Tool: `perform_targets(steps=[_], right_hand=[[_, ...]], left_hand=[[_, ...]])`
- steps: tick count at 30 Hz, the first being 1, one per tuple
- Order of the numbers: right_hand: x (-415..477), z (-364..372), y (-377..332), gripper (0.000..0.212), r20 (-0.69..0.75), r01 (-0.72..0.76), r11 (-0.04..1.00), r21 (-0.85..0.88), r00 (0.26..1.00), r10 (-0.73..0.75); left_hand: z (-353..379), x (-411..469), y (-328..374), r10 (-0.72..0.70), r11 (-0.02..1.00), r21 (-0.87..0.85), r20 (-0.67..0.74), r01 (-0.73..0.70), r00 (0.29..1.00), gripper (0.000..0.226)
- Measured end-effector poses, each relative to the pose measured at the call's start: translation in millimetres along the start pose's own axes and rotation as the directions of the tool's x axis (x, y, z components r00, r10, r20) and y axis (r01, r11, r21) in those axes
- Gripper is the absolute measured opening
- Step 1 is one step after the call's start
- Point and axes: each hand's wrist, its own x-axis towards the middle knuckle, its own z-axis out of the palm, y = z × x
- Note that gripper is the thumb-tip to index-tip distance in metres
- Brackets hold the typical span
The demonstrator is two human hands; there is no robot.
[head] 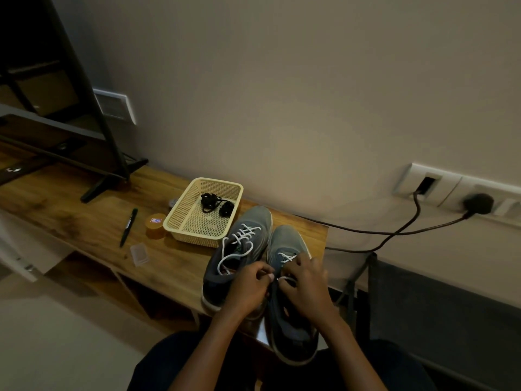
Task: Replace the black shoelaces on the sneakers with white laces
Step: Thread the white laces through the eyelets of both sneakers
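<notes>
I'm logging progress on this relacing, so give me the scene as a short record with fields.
Laced sneaker: threaded in white, ends untied
Second sneaker: white lace only partly threaded
Left hand: pinches that lace
Right hand: pinches that lace
Black laces: bundled in basket
Table: pen, orange tub

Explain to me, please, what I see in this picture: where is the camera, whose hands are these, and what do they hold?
There is no machine here. One camera sits on a person's head and looks down, so the left hand and right hand are the person's own. Two grey shoes lie at the edge of a wooden table. Both hands pinch a white lace on the near shoe. The far shoe already has a white lace, its ends loose. Beside it a basket holds the black laces. A pen and a round tin lie further left.
</notes>
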Motion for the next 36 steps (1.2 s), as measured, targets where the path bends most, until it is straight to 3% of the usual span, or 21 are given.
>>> perform_targets(steps=[6,11,16,20,22,25,28,32,36], right_hand=[[-1,3,-2,0.004,-0.004,-0.068,0.981,0.181,0.998,0.069],[-1,5,-2,0.009,0.011,-0.095,0.978,0.187,0.995,0.095],[-5,-2,-2,0.002,0.004,-0.151,0.967,0.205,0.988,0.153],[-16,-14,-1,0.049,-0.039,-0.246,0.960,0.133,0.967,0.253],[-26,-19,0,0.059,-0.072,-0.335,0.931,0.145,0.935,0.348],[-42,-17,3,0.057,-0.116,-0.460,0.883,0.096,0.875,0.469],[-50,-10,6,0.056,-0.079,-0.520,0.851,0.066,0.848,0.524],[-49,-9,11,0.045,-0.049,-0.526,0.845,0.098,0.845,0.532],[-47,-18,12,0.022,0.025,-0.527,0.814,0.244,0.843,0.538]], left_hand=[[-2,-2,0,0.064,0.995,0.073,-0.008,-0.063,0.998,0.016],[-4,-3,-1,0.093,0.991,0.098,0.004,-0.093,0.996,0.019],[-7,0,-3,-0.021,0.991,-0.133,0.099,0.034,0.995,0.018],[-2,3,0,-0.046,0.978,-0.196,0.107,0.066,0.993,0.017],[1,2,4,-0.060,0.978,-0.192,0.093,0.077,0.994,0.021],[6,3,5,-0.112,0.981,-0.152,0.067,0.121,0.991,0.025],[7,2,9,-0.169,0.962,-0.216,0.013,0.168,0.986,0.018],[0,-2,14,-0.143,0.965,-0.235,-0.084,0.120,0.986,0.019],[-1,-4,17,-0.063,0.978,-0.207,-0.134,0.034,0.989,0.019]])
